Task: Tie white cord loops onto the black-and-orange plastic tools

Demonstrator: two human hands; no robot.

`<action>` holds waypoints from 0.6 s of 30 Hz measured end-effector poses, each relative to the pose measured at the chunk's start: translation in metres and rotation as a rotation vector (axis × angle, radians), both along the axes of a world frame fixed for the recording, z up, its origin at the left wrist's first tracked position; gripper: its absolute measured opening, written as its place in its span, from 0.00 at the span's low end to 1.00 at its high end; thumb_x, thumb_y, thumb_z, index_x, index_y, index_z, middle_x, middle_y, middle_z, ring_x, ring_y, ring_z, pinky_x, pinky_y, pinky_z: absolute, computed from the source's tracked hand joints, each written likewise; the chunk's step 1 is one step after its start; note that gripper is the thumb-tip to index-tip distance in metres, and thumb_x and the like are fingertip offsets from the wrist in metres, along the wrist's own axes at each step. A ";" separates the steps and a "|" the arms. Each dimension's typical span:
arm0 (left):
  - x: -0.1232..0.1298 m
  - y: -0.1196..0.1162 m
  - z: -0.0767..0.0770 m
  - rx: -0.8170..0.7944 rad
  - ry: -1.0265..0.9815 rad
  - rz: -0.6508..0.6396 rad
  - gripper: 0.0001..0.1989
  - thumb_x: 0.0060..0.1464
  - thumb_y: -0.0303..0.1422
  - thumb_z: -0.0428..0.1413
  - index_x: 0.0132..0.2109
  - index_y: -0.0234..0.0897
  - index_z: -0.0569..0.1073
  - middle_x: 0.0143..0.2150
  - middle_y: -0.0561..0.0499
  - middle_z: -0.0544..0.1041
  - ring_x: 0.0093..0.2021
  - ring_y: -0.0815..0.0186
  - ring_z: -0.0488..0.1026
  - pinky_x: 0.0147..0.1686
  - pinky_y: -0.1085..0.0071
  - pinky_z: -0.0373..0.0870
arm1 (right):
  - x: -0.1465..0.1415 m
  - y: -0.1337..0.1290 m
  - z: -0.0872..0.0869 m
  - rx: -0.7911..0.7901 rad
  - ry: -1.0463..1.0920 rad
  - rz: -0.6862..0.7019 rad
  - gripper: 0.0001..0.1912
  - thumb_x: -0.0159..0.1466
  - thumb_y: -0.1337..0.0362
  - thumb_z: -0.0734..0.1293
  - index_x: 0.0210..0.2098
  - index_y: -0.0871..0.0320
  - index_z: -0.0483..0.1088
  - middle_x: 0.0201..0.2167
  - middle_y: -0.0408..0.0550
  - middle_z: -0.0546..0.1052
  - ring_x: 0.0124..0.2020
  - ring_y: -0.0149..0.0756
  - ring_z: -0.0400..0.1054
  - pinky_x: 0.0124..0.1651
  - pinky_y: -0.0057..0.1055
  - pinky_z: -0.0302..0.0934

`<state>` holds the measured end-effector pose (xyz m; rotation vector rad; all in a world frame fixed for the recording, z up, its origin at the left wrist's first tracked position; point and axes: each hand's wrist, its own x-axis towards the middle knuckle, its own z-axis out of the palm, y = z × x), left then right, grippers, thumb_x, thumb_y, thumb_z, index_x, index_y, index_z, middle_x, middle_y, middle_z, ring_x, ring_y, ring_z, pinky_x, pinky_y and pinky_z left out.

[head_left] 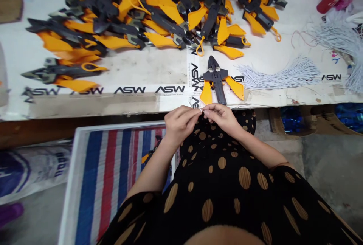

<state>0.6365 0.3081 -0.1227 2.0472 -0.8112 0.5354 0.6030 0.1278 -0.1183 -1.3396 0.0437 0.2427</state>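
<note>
From the head view, my only feed, I have both hands up at the front edge of the counter [147, 72], and here's the fine work: the left hand [181, 121] is pinching, thumb against forefinger, on a thin white strand [201, 109], and the right hand [221, 117] meets it there, fingertips pinched on the same bit, though it's too small for me to make out how the strand runs between them. Just beyond lies the black-and-yellow piece [217, 80], flat on the counter, pointed end away, butt end close to the edge, yellow wings splayed either side. That's my worry: a wrist bumping that butt could skew it, or a sleeve dragging it could tip it over the edge. The strand is so slim that a loose pinch could let it slip down into the lap, and the white string bundle [283, 73] to the right could tangle if one were pulled crosswise. The big heap [170, 10] at the back looks likely to slide if anyone tugs a piece from underneath. Now the pose: forearms angling inward from both sides, elbows low and wide, wrists near the edge, knuckles up, fingertips nearly touching.
</note>
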 end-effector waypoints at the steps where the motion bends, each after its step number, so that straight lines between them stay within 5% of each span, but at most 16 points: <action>1: 0.004 0.003 0.000 0.104 -0.145 -0.036 0.04 0.61 0.28 0.61 0.41 0.42 0.81 0.33 0.52 0.81 0.30 0.70 0.75 0.32 0.73 0.67 | 0.001 -0.004 0.001 0.010 0.036 0.016 0.19 0.59 0.48 0.74 0.38 0.58 0.75 0.29 0.41 0.75 0.26 0.26 0.65 0.33 0.27 0.63; 6: 0.017 0.014 -0.001 0.321 -0.439 -0.165 0.09 0.61 0.26 0.61 0.47 0.42 0.79 0.34 0.52 0.82 0.28 0.70 0.74 0.29 0.71 0.63 | 0.004 -0.012 0.001 0.052 0.173 0.039 0.22 0.52 0.48 0.78 0.36 0.59 0.75 0.27 0.38 0.73 0.23 0.23 0.59 0.28 0.25 0.55; 11: 0.007 0.008 -0.004 0.170 -0.449 -0.144 0.12 0.59 0.26 0.64 0.48 0.43 0.79 0.34 0.53 0.83 0.30 0.69 0.76 0.30 0.72 0.66 | 0.002 -0.011 -0.003 0.094 0.168 0.117 0.23 0.55 0.45 0.75 0.35 0.59 0.74 0.26 0.39 0.72 0.24 0.24 0.59 0.28 0.25 0.55; 13: -0.001 -0.001 -0.006 0.037 -0.284 -0.053 0.07 0.57 0.28 0.65 0.43 0.42 0.80 0.33 0.52 0.82 0.31 0.69 0.77 0.32 0.73 0.68 | 0.000 -0.009 -0.004 0.090 0.121 0.108 0.23 0.58 0.43 0.73 0.35 0.58 0.73 0.27 0.40 0.72 0.24 0.25 0.60 0.29 0.25 0.56; 15: -0.010 -0.012 -0.007 -0.140 0.086 0.027 0.02 0.60 0.32 0.63 0.37 0.40 0.79 0.31 0.52 0.80 0.30 0.68 0.76 0.33 0.72 0.69 | -0.002 -0.006 -0.004 0.049 0.046 0.074 0.22 0.61 0.43 0.70 0.36 0.57 0.71 0.28 0.40 0.72 0.24 0.26 0.60 0.29 0.26 0.58; 18: -0.016 -0.022 -0.007 -0.427 0.784 -0.038 0.12 0.62 0.40 0.59 0.33 0.38 0.74 0.24 0.54 0.74 0.25 0.69 0.70 0.30 0.72 0.68 | -0.005 -0.005 -0.004 -0.208 -0.176 -0.027 0.15 0.68 0.50 0.65 0.36 0.56 0.70 0.31 0.43 0.74 0.28 0.29 0.65 0.36 0.29 0.62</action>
